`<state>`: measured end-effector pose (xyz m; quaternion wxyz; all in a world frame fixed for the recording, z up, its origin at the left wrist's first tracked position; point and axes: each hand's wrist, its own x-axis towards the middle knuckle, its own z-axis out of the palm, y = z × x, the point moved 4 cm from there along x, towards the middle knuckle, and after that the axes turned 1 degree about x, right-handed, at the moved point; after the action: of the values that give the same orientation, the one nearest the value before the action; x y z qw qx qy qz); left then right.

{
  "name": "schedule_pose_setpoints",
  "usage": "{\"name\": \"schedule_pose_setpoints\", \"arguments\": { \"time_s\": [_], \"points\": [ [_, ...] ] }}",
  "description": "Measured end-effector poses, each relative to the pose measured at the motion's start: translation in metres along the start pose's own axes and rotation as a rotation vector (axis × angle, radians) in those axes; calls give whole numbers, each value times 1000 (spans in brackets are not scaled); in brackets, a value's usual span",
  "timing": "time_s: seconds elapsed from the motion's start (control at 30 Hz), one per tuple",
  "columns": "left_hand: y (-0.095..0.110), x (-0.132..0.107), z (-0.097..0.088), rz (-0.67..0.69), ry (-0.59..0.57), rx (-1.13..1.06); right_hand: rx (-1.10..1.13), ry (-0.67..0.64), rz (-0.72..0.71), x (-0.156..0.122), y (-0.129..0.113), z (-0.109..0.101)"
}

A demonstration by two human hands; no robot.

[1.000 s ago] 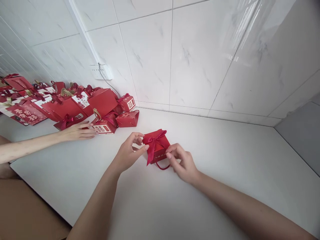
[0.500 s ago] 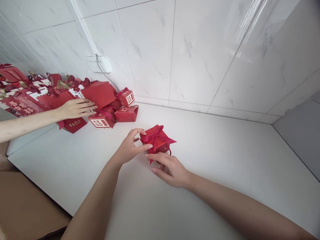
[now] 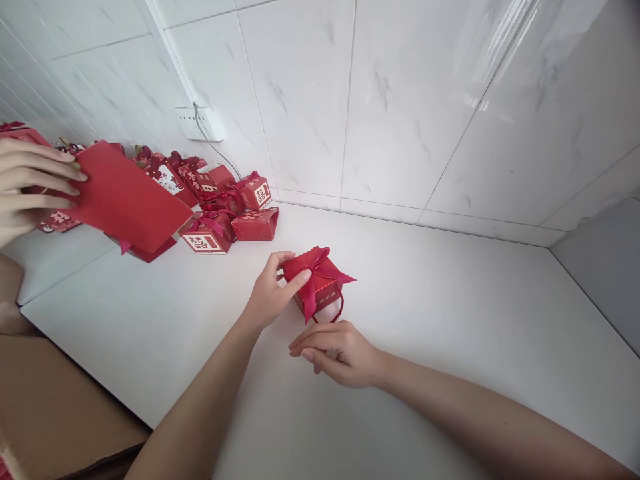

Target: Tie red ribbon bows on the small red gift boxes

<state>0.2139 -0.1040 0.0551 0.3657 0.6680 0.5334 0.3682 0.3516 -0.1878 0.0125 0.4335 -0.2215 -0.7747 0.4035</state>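
Note:
A small red gift box (image 3: 325, 292) with a crimson ribbon bow (image 3: 315, 268) stands on the white table. My left hand (image 3: 275, 290) grips the box from its left, the thumb lying on top by the bow and the fingers behind. A dark red cord handle (image 3: 341, 308) loops out at the box's near right side. Just in front of the cord is my right hand (image 3: 340, 353), apart from the box, its fingers curled together with the thumb against them and nothing visible in them.
Several red gift boxes (image 3: 205, 235) sit against the tiled wall at the left. Another person's hand (image 3: 35, 180) holds a red paper bag (image 3: 133, 197) there. A wall socket (image 3: 200, 124) with a grey cable is behind. A brown cardboard box (image 3: 60, 407) stands beside the table (image 3: 450, 320).
My right hand has drawn back from the box toward me, its fingers closing. My left thumb has shifted onto the top near the bow. The other person's hand has moved left, lifting a red bag.

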Motion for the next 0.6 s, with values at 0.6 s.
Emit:
{"name": "schedule_pose_setpoints", "arguments": {
  "time_s": [0.6],
  "points": [
    [17, -21, -8, -21, -742, 97, -59, 484, 454, 25, -19, -124]
  ]
}}
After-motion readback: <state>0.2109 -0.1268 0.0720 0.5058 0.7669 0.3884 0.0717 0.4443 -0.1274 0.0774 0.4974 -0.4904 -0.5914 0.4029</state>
